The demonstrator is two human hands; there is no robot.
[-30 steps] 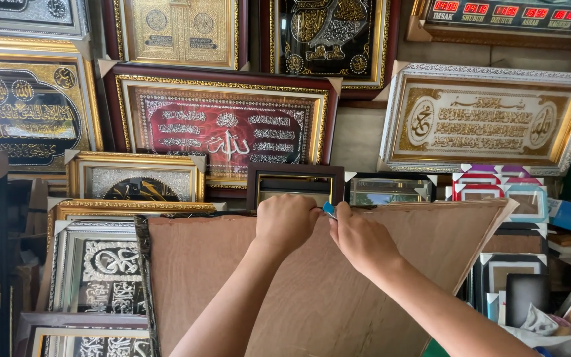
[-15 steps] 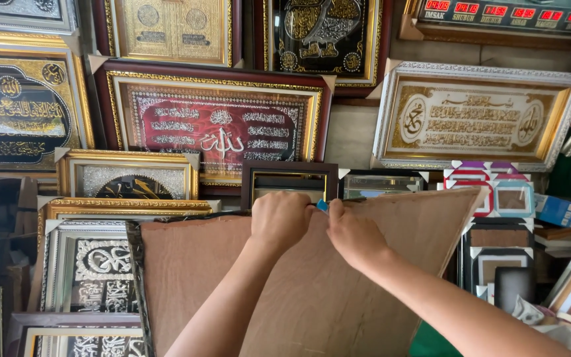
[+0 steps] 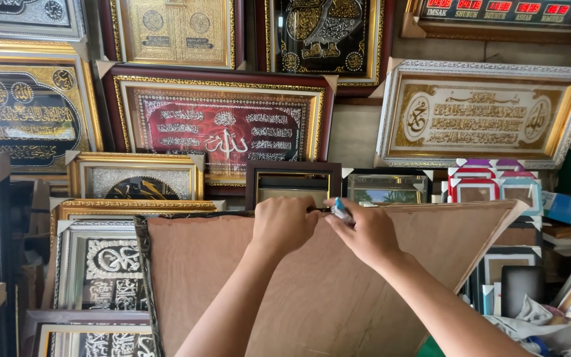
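Note:
A large brown backing board (image 3: 312, 291) of a dark-edged picture frame stands upright before me, its back facing me. My left hand (image 3: 284, 223) is closed over the board's top edge, near the middle. Right beside it, my right hand (image 3: 365, 231) pinches a small blue and white tool (image 3: 340, 209) against the same edge. The two hands almost touch. What lies under the fingers at the edge is hidden.
Framed calligraphy pictures fill the wall: a red one (image 3: 223, 129), a white-and-gold one (image 3: 482, 114), gold and black ones at left (image 3: 24, 106). More frames lean at lower left (image 3: 104, 264). Small frames, a blue box (image 3: 568, 208) and clutter stand at right.
Both hands stay at the board's top edge. The view has shifted slightly, and the blue tool shows more clearly in my right fingers.

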